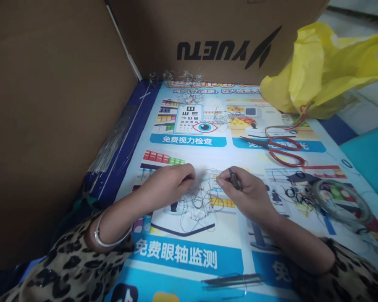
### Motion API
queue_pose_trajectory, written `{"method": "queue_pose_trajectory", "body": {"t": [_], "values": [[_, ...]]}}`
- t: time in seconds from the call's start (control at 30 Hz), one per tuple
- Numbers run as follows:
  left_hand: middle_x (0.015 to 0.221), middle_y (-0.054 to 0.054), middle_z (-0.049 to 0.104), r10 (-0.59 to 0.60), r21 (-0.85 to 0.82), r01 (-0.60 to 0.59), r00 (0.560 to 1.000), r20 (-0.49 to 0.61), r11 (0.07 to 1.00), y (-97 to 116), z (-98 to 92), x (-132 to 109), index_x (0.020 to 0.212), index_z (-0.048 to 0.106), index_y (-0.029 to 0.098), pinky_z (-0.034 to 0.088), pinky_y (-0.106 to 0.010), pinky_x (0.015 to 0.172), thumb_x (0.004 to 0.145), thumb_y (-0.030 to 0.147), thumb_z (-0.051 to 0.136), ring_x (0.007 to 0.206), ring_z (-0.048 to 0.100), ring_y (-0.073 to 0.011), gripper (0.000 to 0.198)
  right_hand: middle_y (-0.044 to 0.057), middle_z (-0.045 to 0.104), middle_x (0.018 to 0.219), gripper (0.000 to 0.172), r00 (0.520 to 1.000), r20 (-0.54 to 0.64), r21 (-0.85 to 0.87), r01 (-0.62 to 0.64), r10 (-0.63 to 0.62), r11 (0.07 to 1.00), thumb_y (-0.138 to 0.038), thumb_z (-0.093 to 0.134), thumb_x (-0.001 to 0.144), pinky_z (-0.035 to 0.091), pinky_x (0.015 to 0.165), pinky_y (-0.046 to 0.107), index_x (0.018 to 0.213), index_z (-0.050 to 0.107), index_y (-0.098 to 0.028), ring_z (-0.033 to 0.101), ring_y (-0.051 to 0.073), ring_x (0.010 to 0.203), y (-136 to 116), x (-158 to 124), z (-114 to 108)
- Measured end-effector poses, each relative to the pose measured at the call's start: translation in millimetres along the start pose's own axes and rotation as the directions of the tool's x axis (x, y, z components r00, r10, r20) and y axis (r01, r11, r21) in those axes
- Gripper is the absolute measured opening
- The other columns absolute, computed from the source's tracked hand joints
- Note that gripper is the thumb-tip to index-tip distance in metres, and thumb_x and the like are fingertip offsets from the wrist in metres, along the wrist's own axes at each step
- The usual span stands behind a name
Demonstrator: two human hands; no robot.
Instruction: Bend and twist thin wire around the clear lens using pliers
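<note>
Over the printed poster, a loose tangle of thin wire (199, 203) lies between my two hands. My left hand (182, 181), with a silver bangle on its wrist, is closed in a pinch at the tangle's upper left; what its fingertips hold is too small to make out. At the upper right of the tangle, my right hand (244, 188) has a small dark tool (234, 179) gripped in its curled fingers. Its thumb and forefinger are pinched near a fine strand of wire.
Red-handled scissors (286, 152) lie beyond my right hand. A yellow bag (308, 71) stands back right; a wire coil (342, 203) lies right. Cardboard walls (227, 25) rise behind and left. Straight wires (113, 138) lie left, and thin metal rods (233, 281) near the front.
</note>
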State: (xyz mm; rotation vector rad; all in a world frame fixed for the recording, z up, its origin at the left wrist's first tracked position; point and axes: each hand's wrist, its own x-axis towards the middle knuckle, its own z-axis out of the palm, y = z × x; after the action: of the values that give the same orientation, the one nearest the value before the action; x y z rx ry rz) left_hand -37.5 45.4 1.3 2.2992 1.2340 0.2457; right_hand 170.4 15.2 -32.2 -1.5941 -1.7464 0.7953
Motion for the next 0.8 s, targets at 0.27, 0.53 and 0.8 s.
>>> {"method": "queue_pose_trajectory", "body": {"t": [0.27, 0.53, 0.8], "values": [[0.073, 0.003, 0.062, 0.009, -0.082, -0.008, 1.000, 0.009, 0.997, 1.3, 0.4, -1.9, 0.078, 0.058, 0.018, 0.034, -0.020, 0.058, 0.080, 0.015, 0.049, 0.065, 0.054, -0.0104, 0.009, -0.001, 0.062, 0.066, 0.014, 1.000, -0.002, -0.006, 0.007, -0.007, 1.000, -0.034, 0.055, 0.077, 0.041, 0.056, 0.023, 0.072, 0.056, -0.021, 0.055, 0.012, 0.060, -0.1, 0.4, -0.6], [0.070, 0.003, 0.061, -0.010, -0.101, 0.014, 0.999, 0.039, 0.995, 1.4, 1.7, -3.4, 0.078, 0.058, 0.019, 0.033, -0.020, 0.055, 0.081, 0.016, 0.047, 0.063, 0.052, -0.0103, 0.011, -0.002, 0.060, 0.064, 0.013, 1.000, -0.009, -0.010, 0.010, -0.010, 1.000, -0.033, 0.055, 0.076, 0.040, 0.055, 0.023, 0.072, 0.057, -0.021, 0.053, 0.012, 0.058, -0.9, 0.8, -0.2], [0.066, 0.003, 0.056, 0.004, -0.203, 0.015, 0.996, 0.093, 0.979, 0.0, -0.2, -4.4, 0.077, 0.055, 0.018, 0.031, -0.019, 0.053, 0.081, 0.018, 0.047, 0.059, 0.048, -0.0090, 0.010, -0.002, 0.058, 0.063, 0.015, 1.000, 0.005, 0.007, -0.003, 0.003, 1.000, -0.034, 0.054, 0.077, 0.040, 0.054, 0.023, 0.071, 0.055, -0.020, 0.050, 0.011, 0.057, -1.7, 0.2, -0.3]]}}
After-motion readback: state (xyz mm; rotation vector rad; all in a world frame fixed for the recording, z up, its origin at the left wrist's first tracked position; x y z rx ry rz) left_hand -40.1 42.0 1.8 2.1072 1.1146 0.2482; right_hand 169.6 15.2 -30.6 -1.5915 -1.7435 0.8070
